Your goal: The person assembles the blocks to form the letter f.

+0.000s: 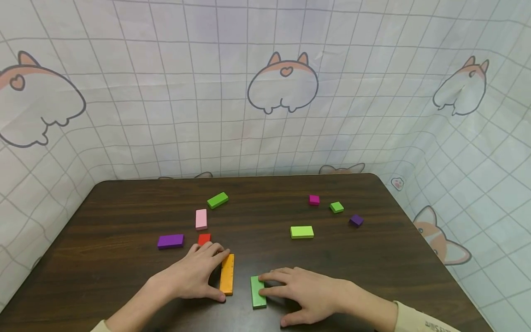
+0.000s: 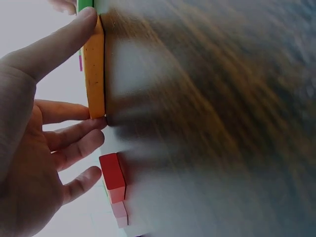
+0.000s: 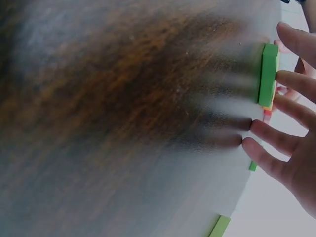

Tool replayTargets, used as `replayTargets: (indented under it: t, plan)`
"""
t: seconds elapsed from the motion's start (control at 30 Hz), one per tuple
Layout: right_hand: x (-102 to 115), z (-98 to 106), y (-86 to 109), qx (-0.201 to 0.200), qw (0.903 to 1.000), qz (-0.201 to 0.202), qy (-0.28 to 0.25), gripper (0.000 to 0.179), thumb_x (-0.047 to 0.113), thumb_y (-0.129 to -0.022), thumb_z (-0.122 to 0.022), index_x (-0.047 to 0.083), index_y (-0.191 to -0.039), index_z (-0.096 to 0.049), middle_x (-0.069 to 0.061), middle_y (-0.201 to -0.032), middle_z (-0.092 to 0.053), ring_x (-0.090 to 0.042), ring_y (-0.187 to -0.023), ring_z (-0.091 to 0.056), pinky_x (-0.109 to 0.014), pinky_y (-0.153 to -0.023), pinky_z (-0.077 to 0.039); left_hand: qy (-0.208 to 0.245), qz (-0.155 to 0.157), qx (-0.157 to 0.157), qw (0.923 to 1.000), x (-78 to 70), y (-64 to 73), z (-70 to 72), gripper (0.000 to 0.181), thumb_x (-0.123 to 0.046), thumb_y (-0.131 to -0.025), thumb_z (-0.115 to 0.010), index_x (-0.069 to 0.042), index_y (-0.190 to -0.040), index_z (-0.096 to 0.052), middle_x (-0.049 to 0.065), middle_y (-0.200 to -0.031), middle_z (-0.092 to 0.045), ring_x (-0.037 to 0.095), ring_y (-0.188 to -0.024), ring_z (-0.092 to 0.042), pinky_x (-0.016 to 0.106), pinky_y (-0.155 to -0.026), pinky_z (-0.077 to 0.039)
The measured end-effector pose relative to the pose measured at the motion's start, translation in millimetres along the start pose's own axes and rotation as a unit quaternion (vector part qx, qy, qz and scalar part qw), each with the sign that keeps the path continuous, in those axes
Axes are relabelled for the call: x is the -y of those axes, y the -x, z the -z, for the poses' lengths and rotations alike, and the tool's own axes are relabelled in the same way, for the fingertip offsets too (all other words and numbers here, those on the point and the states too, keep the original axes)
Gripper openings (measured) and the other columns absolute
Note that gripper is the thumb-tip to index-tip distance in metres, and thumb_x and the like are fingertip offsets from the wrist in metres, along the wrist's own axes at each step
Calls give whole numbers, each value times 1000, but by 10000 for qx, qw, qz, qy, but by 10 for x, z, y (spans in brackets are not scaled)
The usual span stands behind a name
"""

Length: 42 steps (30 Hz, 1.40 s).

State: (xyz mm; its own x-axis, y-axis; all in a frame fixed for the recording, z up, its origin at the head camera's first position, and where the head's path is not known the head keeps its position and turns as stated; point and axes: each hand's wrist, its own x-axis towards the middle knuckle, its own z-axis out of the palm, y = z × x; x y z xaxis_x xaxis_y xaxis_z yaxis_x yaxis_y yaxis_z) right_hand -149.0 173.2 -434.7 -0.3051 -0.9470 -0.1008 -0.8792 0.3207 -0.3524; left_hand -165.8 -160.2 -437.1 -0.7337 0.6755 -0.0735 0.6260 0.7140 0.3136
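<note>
My left hand (image 1: 195, 274) spans a long orange block (image 1: 227, 275), thumb at its near end and forefinger at its far end. In the left wrist view the thumb and fingertips pinch the orange block (image 2: 94, 74) lengthwise, low over the table. A red block (image 1: 204, 239) lies just beyond the left fingers, partly hidden by them. To the right, a green block (image 1: 256, 295) lies flat beside the orange one, a gap between them. Two fingertips of my right hand (image 1: 300, 293) rest on it, while the thumb stays apart from it and the fingers are spread.
Left of centre lie a purple block (image 1: 171, 241), a pink block (image 1: 201, 219) and a green block (image 1: 217, 200). On the right are a lime block (image 1: 302, 232) and small magenta (image 1: 314, 200), green (image 1: 337, 207) and dark purple (image 1: 356, 221) blocks. A patterned curtain (image 1: 207, 115) surrounds the dark table (image 1: 103, 221).
</note>
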Motion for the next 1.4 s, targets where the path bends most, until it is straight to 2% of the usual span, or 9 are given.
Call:
replayTargets:
  t: [0.27,0.8,1.13,1.4]
  plan:
    - [0,0,-3,-26,9998,-18,-193,58,48,-105,-55,22,-156,-45,-2,-163,-34,-23,-147,-36,-48,-112,-39,-63,-46,-81,9999,6,-7,-5,96,-64,-76,-83,-1,-144,-56,5,-129,-54,23,-118,-48,56,-97,-36]
    - [0,2,12,119,9996,-12,-273,57,45,-106,-53,22,-158,-42,-3,-164,-32,-25,-149,-33,-51,-113,-38,-47,58,-145,9999,22,-38,-46,89,-63,-77,-82,-5,-139,-58,1,-128,-54,21,-119,-48,56,-101,-36]
    - [-6,15,15,205,9993,-7,-301,57,44,-107,-53,22,-159,-41,-3,-165,-31,-26,-150,-31,-52,-113,-37,-128,-24,-531,9985,25,-104,-54,89,-61,-77,-83,-3,-140,-56,4,-129,-54,23,-121,-48,54,-98,-38]
    - [-4,33,13,207,9994,-12,-263,55,43,-107,-52,22,-158,-43,-2,-165,-32,-25,-149,-33,-53,-111,-39,-303,-183,-859,9957,-27,-224,-57,89,-62,-77,-83,-3,-139,-56,3,-127,-55,21,-115,-49,47,-93,-40]
